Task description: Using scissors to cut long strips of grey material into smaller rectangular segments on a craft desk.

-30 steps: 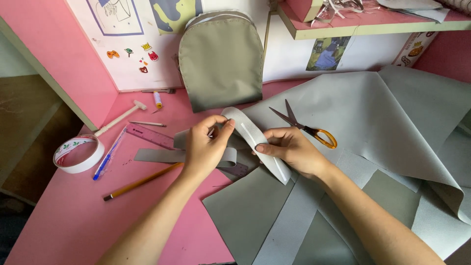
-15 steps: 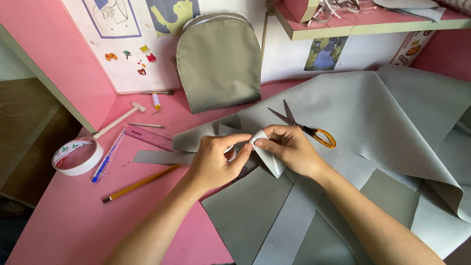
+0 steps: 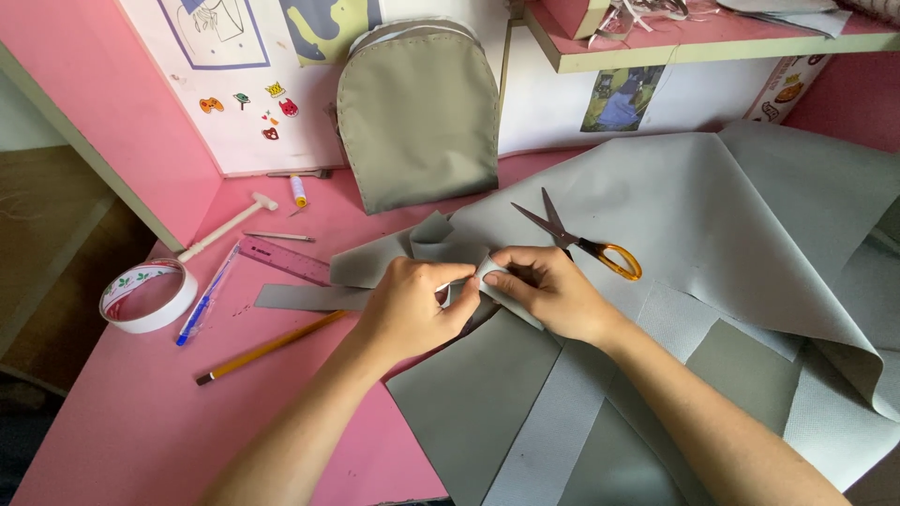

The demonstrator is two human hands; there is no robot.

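My left hand (image 3: 412, 305) had closed in; both hands' fingers pinched the folded grey leatherette strip (image 3: 497, 286), orange-handled scissors (image 3: 581, 239) at two o'clock.

Scissors (image 3: 581, 244), tape roll (image 3: 148, 296), pencil (image 3: 270, 348) — pink desk (image 3: 112, 422).

Desk (image 3: 141, 431) is bubblegum pink all over. The big sheet (image 3: 750, 215) on its right side is plain grey, and so is the small strip (image 3: 497, 290) in both hands. Scissors (image 3: 586, 239) have orange handles. Near the left edge: white tape roll (image 3: 148, 297) with a leafy print, blue pen (image 3: 204, 298), yellow pencil (image 3: 267, 349), purple ruler (image 3: 286, 260). Olive-grey bag panel (image 3: 417, 112) at the back edge.
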